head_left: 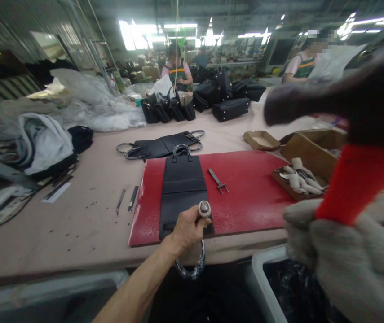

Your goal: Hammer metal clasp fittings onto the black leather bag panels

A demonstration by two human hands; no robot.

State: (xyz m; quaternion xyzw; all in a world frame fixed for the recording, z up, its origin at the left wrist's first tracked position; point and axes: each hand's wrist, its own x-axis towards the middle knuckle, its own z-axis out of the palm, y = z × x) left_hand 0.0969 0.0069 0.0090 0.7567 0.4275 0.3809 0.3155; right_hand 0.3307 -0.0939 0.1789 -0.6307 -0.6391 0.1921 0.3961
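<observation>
A flat black leather bag panel (182, 188) with wrapped handles lies on a red cutting mat (252, 193). My left hand (187, 229) is closed around a metal punch (204, 209), standing it upright on the panel's near end. My right hand (340, 264), in a grey glove, is raised close to the camera and grips the red handle of a black-headed mallet (356, 103), which is blurred by motion. One wrapped handle loop (192, 268) hangs over the table's front edge.
A metal tool (218, 181) lies on the mat; two more punches (126, 200) rest on the beige table. Cardboard boxes (308, 161) of parts stand right. A second panel (165, 146), finished black bags (230, 109) and two seated workers are behind. Plastic bins sit below.
</observation>
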